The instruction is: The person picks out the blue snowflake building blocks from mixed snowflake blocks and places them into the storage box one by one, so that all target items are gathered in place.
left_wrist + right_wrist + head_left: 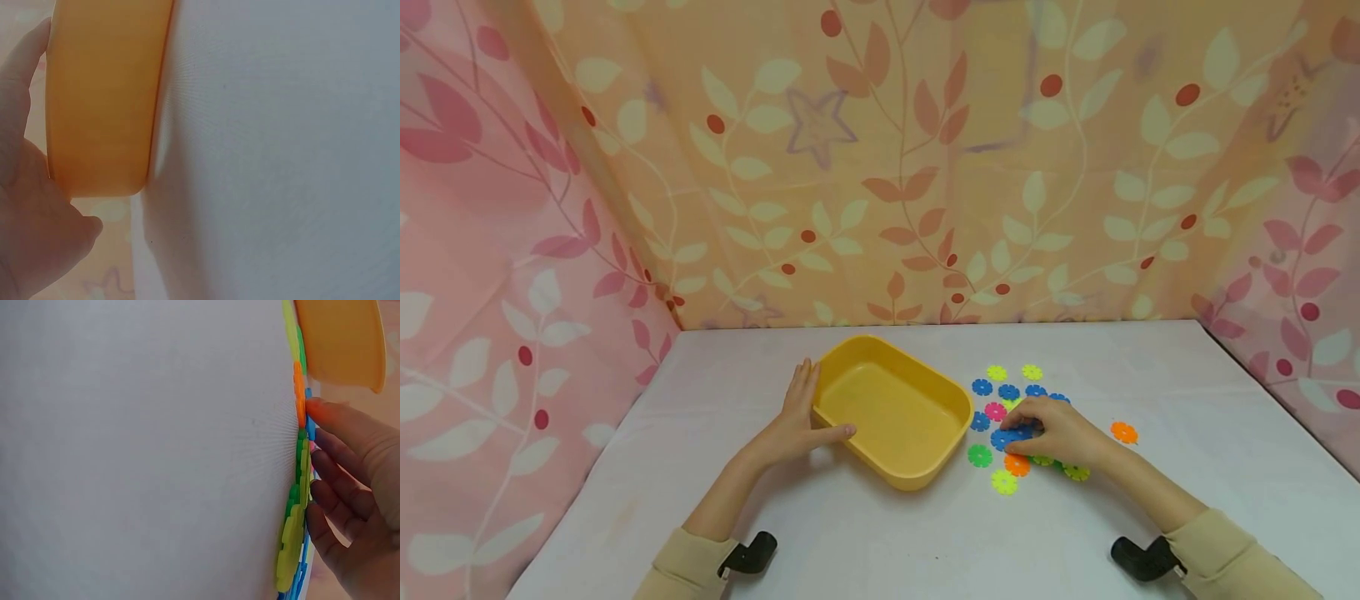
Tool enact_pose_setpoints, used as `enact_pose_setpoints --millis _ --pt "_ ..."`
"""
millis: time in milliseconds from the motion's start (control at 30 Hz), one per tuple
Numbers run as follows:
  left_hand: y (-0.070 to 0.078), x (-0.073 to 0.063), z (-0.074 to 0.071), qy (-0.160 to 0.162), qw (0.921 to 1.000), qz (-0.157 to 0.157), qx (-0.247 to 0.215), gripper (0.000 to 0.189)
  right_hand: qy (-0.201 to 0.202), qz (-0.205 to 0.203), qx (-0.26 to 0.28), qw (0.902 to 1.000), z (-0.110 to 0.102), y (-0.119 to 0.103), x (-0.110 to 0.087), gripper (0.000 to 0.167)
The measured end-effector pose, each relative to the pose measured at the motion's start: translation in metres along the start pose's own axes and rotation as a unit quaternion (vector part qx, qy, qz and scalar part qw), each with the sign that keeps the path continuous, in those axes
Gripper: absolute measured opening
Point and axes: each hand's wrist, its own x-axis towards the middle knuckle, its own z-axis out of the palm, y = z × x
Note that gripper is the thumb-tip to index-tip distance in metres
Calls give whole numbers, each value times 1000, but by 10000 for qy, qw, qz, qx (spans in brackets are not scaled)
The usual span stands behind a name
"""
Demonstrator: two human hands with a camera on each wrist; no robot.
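Observation:
A yellow plastic basin [891, 408] sits at the middle of the table. My left hand [793, 421] rests against its left end, fingers stretched along the outer wall and thumb reaching to the near rim. In the left wrist view the basin's outer wall [103, 100] stands beside that hand [40, 219]. Right of the basin lie several flat, notched plastic flower discs. Over them, my right hand [1056, 433] pinches a blue flower disc [1002, 439] between thumb and fingers. The right wrist view shows this hand [356, 481] low at the discs; its palm hides some of them in the head view.
Around the right hand lie a green disc [980, 456], an orange disc [1017, 465], a pink disc [996, 412] and yellow ones. Another orange disc [1124, 432] lies apart to the right. Patterned curtains [880, 167] border the white table [880, 550] at the back and sides.

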Motion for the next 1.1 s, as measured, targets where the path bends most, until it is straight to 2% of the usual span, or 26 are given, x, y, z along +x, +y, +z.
enact_pose_setpoints --millis 367,767,1100 --pt "-2 1 1 -28 10000 -15 39 122 -70 -300 276 9991 3 1 1 29" --pt "-2 1 1 -1 10000 22 83 121 4 -437 191 9989 7 1 1 25" --pt "-2 1 0 -34 10000 -12 57 121 -57 -260 302 9992 4 1 0 23"
